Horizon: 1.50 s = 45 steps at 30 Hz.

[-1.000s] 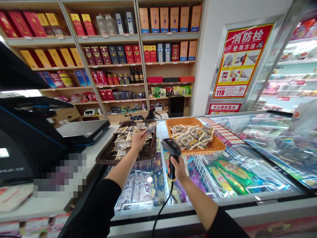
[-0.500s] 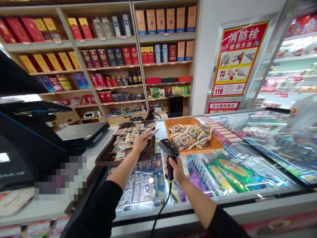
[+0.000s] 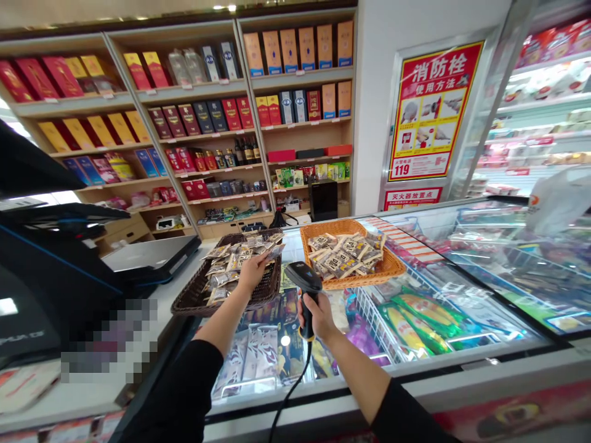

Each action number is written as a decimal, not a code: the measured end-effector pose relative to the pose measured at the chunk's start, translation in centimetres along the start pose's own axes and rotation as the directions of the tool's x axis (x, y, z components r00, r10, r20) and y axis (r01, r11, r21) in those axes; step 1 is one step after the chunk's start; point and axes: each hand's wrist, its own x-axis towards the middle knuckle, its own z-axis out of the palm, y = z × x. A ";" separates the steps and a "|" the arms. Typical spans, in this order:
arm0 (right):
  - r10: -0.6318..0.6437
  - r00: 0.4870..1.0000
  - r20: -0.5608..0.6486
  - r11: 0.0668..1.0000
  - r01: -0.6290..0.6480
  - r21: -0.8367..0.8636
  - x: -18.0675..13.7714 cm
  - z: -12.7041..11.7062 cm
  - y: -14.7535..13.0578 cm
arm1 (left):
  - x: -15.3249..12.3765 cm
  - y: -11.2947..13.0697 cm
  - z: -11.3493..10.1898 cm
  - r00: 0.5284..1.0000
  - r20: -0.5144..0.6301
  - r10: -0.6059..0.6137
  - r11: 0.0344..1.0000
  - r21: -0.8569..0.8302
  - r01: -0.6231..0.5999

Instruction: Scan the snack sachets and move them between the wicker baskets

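Note:
My left hand (image 3: pixel 252 271) pinches a small snack packet (image 3: pixel 273 251) above the dark woven basket (image 3: pixel 194 296), which holds several similar packets. A black barcode scanner (image 3: pixel 302 280) stands upright in my right hand (image 3: pixel 314 314), whose fingers wrap its handle; its head sits just right of the held packet. The scanner's cable (image 3: pixel 289 394) hangs down toward me. Right of the scanner, an orange woven basket (image 3: pixel 392 266) full of packets rests on the glass freezer lid (image 3: pixel 462 295).
A black till screen and register (image 3: pixel 55 258) stand on the white counter (image 3: pixel 69 387) at left. Shelves of boxed goods (image 3: pixel 207 117) fill the back wall. A red poster (image 3: pixel 429 111) and a chiller cabinet (image 3: pixel 545 117) are at right. Frozen goods lie under the glass.
The view has tilted up and shifted slightly. My left hand has lifted a packet a little off the dark basket's pile toward the scanner. My right hand keeps its grip on the scanner.

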 end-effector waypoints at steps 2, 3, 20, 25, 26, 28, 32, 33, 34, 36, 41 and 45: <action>-0.002 1.000 -0.011 1.000 0.002 -0.006 0.1 0.0 0.0 | 0.0 -0.2 -0.1 1.000 -0.008 -0.002 1.000 0.027 0.002; -0.006 1.000 -0.031 1.000 0.006 -0.001 0.1 0.0 -0.1 | -0.1 -0.2 -0.2 1.000 -0.013 0.005 0.999 0.041 -0.005; -0.207 0.524 -0.826 0.935 0.354 -0.010 3.8 -5.0 -2.8 | 3.3 12.2 8.7 0.601 0.607 0.520 0.760 -0.006 -0.650; -0.266 0.596 -0.758 0.947 0.306 -0.092 3.6 -4.3 -2.0 | 2.8 9.8 5.2 0.663 0.534 0.524 0.776 0.021 -0.630; -0.275 0.637 -0.720 0.950 0.295 -0.102 3.3 -3.9 -1.8 | 2.8 8.7 3.9 0.724 0.482 0.494 0.808 0.054 -0.587; -0.265 0.741 -0.617 0.961 0.257 -0.104 2.7 -2.9 -1.2 | 2.8 5.7 1.0 0.854 0.364 0.373 0.882 0.148 -0.448; -0.171 0.912 -0.374 0.984 0.138 -0.112 1.2 -0.6 -0.1 | 1.7 -0.9 -3.7 0.957 0.276 0.088 0.915 0.358 -0.187; -0.150 0.934 -0.323 0.986 0.116 -0.122 0.9 -0.1 0.1 | 1.2 -2.3 -4.4 0.961 0.275 0.026 0.915 0.380 -0.133; -0.133 0.951 -0.280 0.986 0.100 -0.131 0.6 0.3 0.3 | 0.6 -3.3 -4.8 0.965 0.261 -0.018 0.919 0.384 -0.087; -0.116 0.966 -0.232 0.988 0.088 -0.129 0.3 0.8 0.6 | -0.4 -4.6 -4.9 0.976 0.208 -0.068 0.929 0.370 -0.014; -0.107 0.964 -0.244 0.992 0.085 -0.095 0.0 0.5 0.9 | -1.2 -4.4 -4.3 0.990 0.003 -0.140 0.959 0.249 0.135; -0.104 0.973 -0.205 0.991 0.083 -0.106 0.1 0.0 1.2 | -0.2 -3.6 -4.3 0.969 -0.170 -0.181 0.977 -0.142 0.158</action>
